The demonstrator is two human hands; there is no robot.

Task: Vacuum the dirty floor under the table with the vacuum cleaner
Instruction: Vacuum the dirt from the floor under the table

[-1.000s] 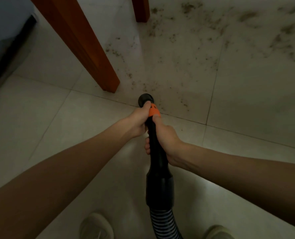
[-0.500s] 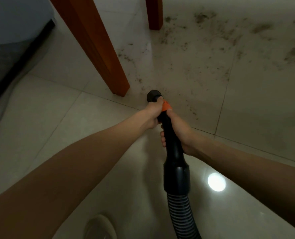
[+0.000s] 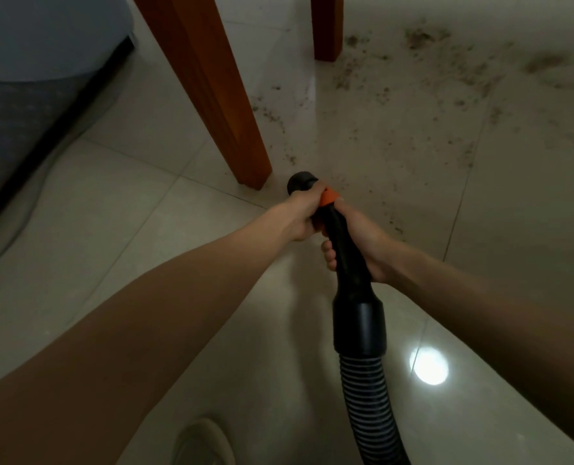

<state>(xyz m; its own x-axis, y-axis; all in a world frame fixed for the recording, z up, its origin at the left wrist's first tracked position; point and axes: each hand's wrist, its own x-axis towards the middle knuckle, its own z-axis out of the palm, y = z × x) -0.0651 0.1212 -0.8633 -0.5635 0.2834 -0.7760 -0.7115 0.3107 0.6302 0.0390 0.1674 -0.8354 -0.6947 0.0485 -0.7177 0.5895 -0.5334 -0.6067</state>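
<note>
Nearest us, at 6 o'clock, a pale shoe [image 3: 200, 443] pokes in at the bottom edge, on the tiled floor [image 3: 117, 236]. A round light reflection [image 3: 429, 365] sits on the tile at 5 o'clock. The ribbed vacuum hose [image 3: 369, 407] climbs from the bottom edge into a black cuff, then into the black vacuum wand [image 3: 344, 250]. We see our right hand [image 3: 362, 241] wrapped around the wand mid-length, grip closed on it, fingertips showing on the wand's left side. Our left hand [image 3: 300, 213] grips further out, closed around the wand just at the orange collar [image 3: 329, 197]. The wand's black end [image 3: 300, 182] pokes out beyond the left hand at about 12 o'clock from the hands, low near the floor; whether it touches the tile we cannot tell. Just beside that end, at 11 o'clock, stands a wooden table leg [image 3: 218, 95]. A second table leg [image 3: 327, 26] is further off at 12 o'clock. Dark dirt [image 3: 446, 72] is scattered over tiles from 12 to 2 o'clock, beyond the wand. At 10 o'clock, a grey-blue upholstered piece [image 3: 33, 68] with a dark base.
</note>
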